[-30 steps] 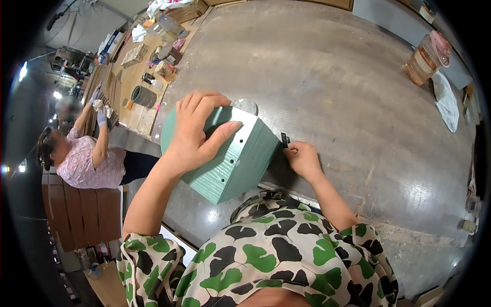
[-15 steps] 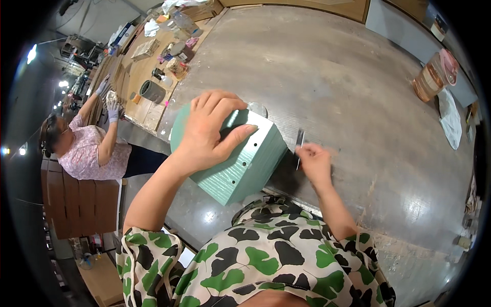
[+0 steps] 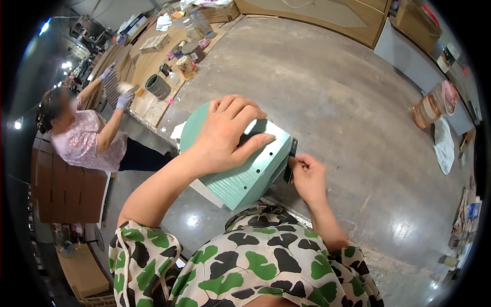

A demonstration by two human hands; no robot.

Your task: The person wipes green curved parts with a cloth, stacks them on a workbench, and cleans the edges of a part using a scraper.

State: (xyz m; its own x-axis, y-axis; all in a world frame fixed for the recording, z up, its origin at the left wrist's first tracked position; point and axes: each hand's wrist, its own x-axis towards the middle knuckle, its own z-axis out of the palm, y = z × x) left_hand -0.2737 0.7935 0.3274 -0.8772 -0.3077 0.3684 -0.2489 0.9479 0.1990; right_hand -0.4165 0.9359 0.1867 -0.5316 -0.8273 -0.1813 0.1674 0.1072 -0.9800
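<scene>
A mint-green painted wooden piece (image 3: 245, 176) stands tilted at the near edge of the table. One end is rounded, and three small dark holes run along its pale ridged face. My left hand (image 3: 220, 133) is closed over its top, with the thumb on the holed face and the fingers over the far side. Just right of the piece, my right hand (image 3: 308, 176) pinches a thin, dark, flat strip (image 3: 293, 148). The strip lies along the piece's right side; whether it touches there I cannot tell. The strip's lower part is partly behind my fingers.
The grey worn tabletop (image 3: 358, 117) spreads ahead and right. A clear bucket (image 3: 429, 107) and a white plastic bag (image 3: 444, 148) are at the right. Jars, including a dark pot (image 3: 157, 87), crowd a wooden bench at the left. A gloved co-worker (image 3: 92, 138) stands there.
My right hand has brought the dark strip up beside the green piece's right side. My left hand keeps its hold. The whole view has shifted slightly, and the co-worker's hands have moved.
</scene>
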